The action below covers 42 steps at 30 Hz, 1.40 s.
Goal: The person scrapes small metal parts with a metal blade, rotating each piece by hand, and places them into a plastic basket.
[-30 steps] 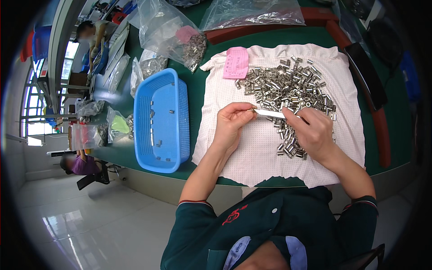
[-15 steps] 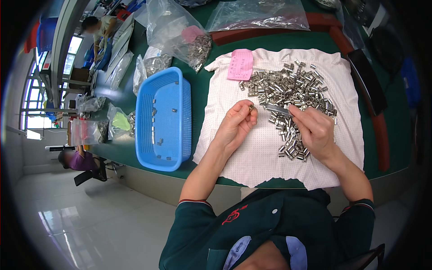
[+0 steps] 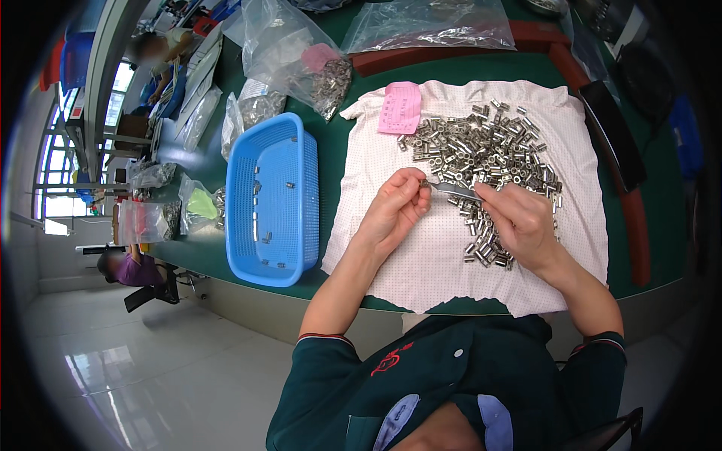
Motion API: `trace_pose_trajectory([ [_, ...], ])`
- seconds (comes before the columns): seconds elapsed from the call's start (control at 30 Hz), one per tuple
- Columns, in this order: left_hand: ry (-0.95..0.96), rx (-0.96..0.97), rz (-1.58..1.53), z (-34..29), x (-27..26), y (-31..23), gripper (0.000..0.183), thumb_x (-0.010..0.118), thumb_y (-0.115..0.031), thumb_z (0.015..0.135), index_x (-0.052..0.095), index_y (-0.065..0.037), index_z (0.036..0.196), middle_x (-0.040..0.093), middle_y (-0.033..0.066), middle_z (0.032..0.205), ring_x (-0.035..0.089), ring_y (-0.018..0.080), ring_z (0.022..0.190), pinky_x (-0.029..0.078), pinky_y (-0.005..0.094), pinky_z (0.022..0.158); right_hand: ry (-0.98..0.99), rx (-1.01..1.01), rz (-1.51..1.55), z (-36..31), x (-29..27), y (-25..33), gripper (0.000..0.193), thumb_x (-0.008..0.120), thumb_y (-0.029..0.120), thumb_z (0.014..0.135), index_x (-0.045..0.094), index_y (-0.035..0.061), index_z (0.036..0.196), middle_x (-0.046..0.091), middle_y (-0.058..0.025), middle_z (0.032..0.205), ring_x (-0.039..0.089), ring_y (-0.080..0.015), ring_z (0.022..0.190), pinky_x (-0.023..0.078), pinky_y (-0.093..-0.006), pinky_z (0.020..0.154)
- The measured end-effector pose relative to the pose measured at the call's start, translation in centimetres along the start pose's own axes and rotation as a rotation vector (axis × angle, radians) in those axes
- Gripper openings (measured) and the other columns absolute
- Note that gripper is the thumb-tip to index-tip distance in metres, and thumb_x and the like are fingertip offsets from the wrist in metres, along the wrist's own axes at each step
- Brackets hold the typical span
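Observation:
My left hand (image 3: 395, 208) pinches a small metal sleeve (image 3: 424, 183) between thumb and fingertips; the fingers partly hide it. My right hand (image 3: 524, 229) is closed round a knife (image 3: 459, 192) with a flat grey blade. The blade points left, and its tip is at the sleeve; whether it goes inside is too small to tell. Beyond and beneath the right hand lies a loose pile of short, shiny metal sleeves (image 3: 485, 150). They rest on a pale dotted cloth (image 3: 380, 274), over which both hands are held.
To the left stands a blue plastic basket (image 3: 310, 210) with several sleeves inside. A pink paper slip (image 3: 399, 108) lies on the cloth. Clear bags of metal parts (image 3: 331, 86) sit farther back. A red-brown bar (image 3: 451, 54) runs behind the cloth. Two people work at the far left.
My right hand has moved slightly left and down, bringing the knife tip to the sleeve. The left hand stays nearly in place, still pinching the sleeve.

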State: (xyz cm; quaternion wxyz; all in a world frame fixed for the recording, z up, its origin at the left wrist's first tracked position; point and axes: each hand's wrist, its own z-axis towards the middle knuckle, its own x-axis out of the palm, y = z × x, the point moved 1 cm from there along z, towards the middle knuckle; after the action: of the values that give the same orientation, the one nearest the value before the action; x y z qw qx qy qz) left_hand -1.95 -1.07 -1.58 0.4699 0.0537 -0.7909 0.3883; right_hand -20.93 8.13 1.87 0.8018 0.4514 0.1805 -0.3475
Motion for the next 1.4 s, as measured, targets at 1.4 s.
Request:
trace_pose_trajectory([
  [1.4,-0.069,0.175,0.316,-0.5,1.2,-0.2,0.011,0.055,-0.002,0.082,0.055,-0.001,0.094,0.058,0.0061,0.078,0.054,0.0111,0.071,0.044,0.0220,0.068,0.064,0.102,0.146,-0.1,-0.1,0.3,0.019,0.063,0.004,0.071,0.065,0.0034,0.090,0.051,-0.0084,0.055,0.050,-0.0195,0.044,0.038,-0.0311,0.040],
])
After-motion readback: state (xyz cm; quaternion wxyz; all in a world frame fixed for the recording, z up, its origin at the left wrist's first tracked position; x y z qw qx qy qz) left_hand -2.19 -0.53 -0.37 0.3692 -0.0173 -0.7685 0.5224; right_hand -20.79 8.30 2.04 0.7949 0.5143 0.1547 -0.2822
